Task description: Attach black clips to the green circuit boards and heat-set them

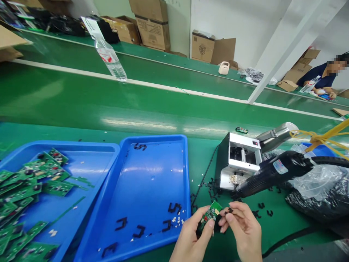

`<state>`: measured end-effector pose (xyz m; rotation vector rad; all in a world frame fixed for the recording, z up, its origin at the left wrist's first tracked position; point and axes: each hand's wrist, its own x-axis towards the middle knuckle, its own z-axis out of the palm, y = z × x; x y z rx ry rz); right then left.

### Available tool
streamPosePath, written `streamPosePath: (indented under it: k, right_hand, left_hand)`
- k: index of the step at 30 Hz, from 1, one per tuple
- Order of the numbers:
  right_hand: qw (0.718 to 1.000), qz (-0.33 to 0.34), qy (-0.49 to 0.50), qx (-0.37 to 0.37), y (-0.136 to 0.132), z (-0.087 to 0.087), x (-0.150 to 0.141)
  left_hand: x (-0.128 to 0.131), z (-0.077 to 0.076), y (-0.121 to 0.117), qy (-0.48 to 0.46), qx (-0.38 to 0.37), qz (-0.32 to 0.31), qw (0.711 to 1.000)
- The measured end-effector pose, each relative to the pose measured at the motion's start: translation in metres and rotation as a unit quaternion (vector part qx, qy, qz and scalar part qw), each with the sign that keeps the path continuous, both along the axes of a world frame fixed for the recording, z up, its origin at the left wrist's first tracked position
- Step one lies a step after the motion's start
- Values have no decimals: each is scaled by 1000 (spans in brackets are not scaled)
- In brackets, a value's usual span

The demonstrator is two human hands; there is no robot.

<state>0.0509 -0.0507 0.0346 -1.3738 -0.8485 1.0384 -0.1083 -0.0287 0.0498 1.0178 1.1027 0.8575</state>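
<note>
My left hand (196, 233) is closed on a small green circuit board (212, 214) with a red and a cream-coloured part on it. Just to its right, my right hand (241, 227) pinches a small black plastic clip (229, 210) between thumb and fingers, close to the board's edge. Behind both hands hangs a black electric screwdriver (272, 173), its tip by a silver and black screw feeder (240, 156). Several more black clips (211, 187) lie around the foot of the feeder.
A blue tray (152, 163) with several black clips and white bits lies to the left. Another blue tray (89, 145) beyond it holds many green boards (35, 178). A steel flask (278, 136) and plastic bags (324, 182) are at the right. A water bottle (110, 60) stands farther back; a person (321, 76) sits far right.
</note>
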Motion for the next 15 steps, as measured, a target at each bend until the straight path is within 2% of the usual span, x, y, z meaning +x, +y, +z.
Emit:
streamPosePath:
  k: [3, 6, 9, 15]
  right_hand:
    - [997, 27, -28, 61, 2, -1, 3]
    - [987, 79, -82, 116, 8, 3, 6]
    - [976, 120, -124, 134, 14, 9, 8]
    - [963, 145, -171, 150, 14, 10, 11]
  left_hand:
    - [-1, 0, -1, 68, 49, -18, 996]
    - [-1, 0, -4, 96, 82, -39, 991]
    - [-2, 1, -4, 103, 105, -60, 987]
    - [-6, 7, 0, 134, 141, -108, 975]
